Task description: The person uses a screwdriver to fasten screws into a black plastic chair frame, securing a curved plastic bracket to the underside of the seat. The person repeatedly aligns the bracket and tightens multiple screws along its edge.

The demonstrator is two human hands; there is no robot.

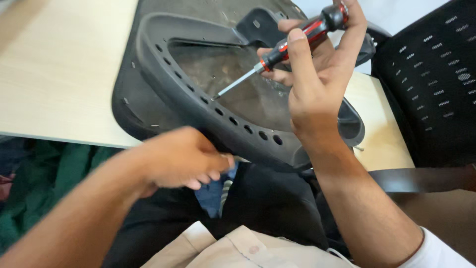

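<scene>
Nearest, at the lower left of the frame, the left hand (181, 159) is blurred, its fingers curled in at the near rim of the dark grey plastic chair seat frame with a row of holes (198, 97); whether it grips anything cannot be told. Just beyond, right of centre, the right hand (317, 74) is clamped around a red-and-black-handled screwdriver (292, 44), tip against the frame's inner edge. The frame lies on a pale wooden table (59, 64). A black mesh chair back (436, 84) stands far right.

Single head-worn view, looking steeply down, close over the hands, lap and table edge (64, 134)
</scene>
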